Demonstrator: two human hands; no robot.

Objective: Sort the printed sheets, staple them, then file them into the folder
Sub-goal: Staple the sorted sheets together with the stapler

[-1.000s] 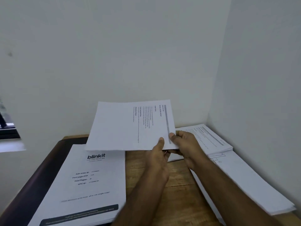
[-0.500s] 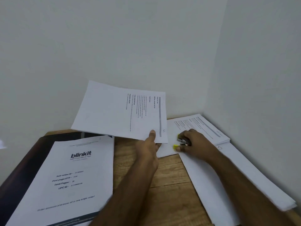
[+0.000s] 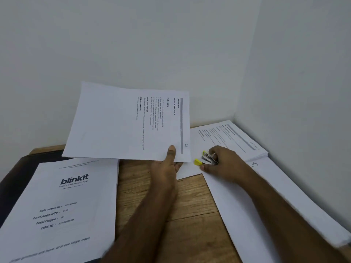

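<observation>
Two hands engaged: your left hand pinches the sheets aloft, right hand grips the stapler; square the corner first.

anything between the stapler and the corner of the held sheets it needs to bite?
Nothing visible. The right hand grips the stapler just right of the held sheets, which the left hand pinches at their near right corner; only bare paper lies between.
</observation>
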